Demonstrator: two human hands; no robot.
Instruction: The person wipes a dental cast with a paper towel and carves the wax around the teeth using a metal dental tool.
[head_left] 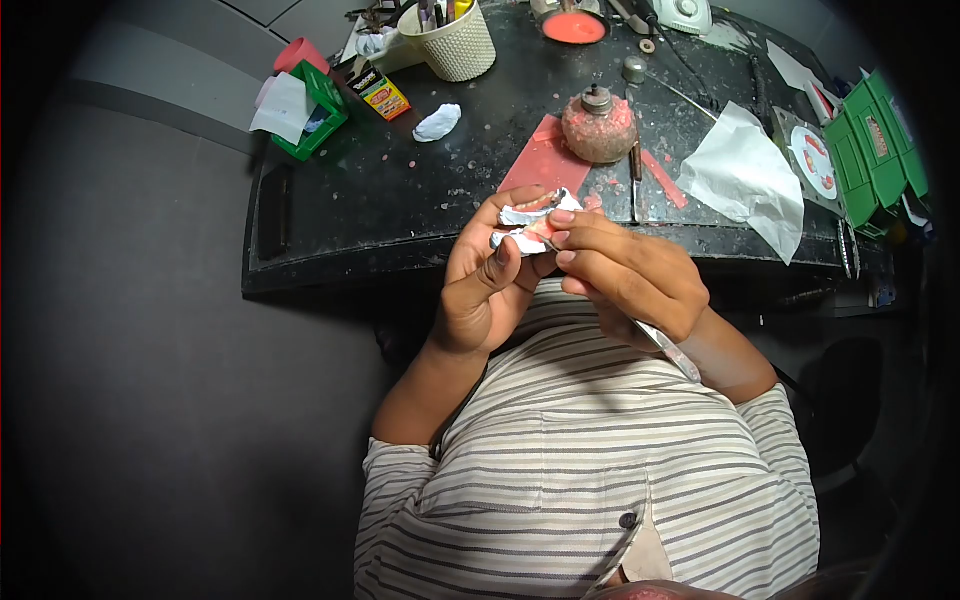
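Note:
My left hand is wrapped around a white plaster dental cast with pink wax and a row of pale teeth on it. The cast is held just in front of the table's near edge, and a gap shows between its upper and lower white parts. My right hand is closed around a slim metal wax tool, whose handle sticks out below the palm. Its fingertips rest at the right side of the cast. The tool's working tip is hidden behind the fingers.
On the dark table are a pink wax sheet, a round glass burner, a brown-handled tool and white paper. A woven cup, a plaster piece and green bins stand around.

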